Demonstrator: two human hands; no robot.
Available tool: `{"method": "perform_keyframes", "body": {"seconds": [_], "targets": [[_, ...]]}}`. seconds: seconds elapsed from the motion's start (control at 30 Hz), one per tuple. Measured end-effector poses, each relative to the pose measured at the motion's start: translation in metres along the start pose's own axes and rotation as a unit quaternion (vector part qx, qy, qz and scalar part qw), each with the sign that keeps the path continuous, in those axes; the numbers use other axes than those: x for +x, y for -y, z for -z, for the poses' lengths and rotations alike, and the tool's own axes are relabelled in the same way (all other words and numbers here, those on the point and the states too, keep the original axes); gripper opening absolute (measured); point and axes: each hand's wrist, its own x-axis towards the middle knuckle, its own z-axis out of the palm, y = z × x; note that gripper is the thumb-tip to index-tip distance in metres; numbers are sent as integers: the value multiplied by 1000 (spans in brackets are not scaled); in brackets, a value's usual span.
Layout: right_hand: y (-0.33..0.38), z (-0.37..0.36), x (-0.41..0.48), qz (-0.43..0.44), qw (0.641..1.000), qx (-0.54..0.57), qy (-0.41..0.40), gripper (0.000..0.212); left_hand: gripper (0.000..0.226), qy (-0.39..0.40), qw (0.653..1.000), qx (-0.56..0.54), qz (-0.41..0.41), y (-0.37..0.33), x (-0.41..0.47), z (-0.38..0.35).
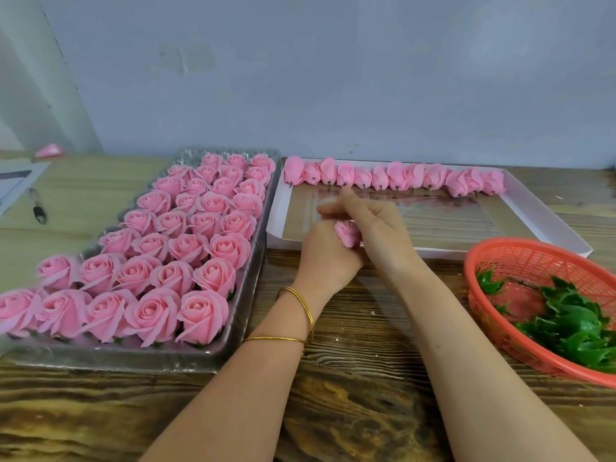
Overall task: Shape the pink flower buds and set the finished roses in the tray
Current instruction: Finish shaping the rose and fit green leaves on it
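A pink flower bud [347, 232] is held between both hands over the near edge of the white box lid. My left hand [325, 258] grips it from below with curled fingers. My right hand [373, 228] pinches it from the right, index finger raised. Several unshaped pink buds [396, 176] lie in a row along the far side of the white box lid [540, 211]. The clear plastic tray [248, 285] on the left holds several finished pink roses [200, 315] in rows.
A red mesh basket [520, 255] with green plastic leaves [573, 331] sits at the right. A pen [38, 208] and papers [16, 181] lie at the far left, with a small pink object [50, 150] near the wall. The table is dark wood [350, 395].
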Motion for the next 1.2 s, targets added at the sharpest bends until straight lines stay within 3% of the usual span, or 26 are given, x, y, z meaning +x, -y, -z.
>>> {"method": "perform_keyframes", "body": {"seconds": [0.3, 0.57, 0.67, 0.83, 1.1, 1.2], "targets": [[-7, -3, 0, 28, 988, -143, 52, 35, 14, -33, 998, 56, -4, 3, 3, -2], [-7, 0, -1, 39, 983, -152, 99, 33, 40, -40, 998, 35, -15, 4, 2, -4], [-3, 0, -3, 24, 983, -141, 113, 22, 37, -54, 997, 45, -27, 1, 1, -3], [0, 0, -3, 0, 982, -151, 115, 45, 15, -32, 996, 79, -25, -6, 2, 1], [0, 4, -4, -32, 986, -116, 119, 67, 19, -45, 997, 60, -12, -7, 0, -3], [-1, 5, -4, -44, 986, -98, 131, 72, 36, -36, 999, 17, 25, 4, -1, -9]]}}
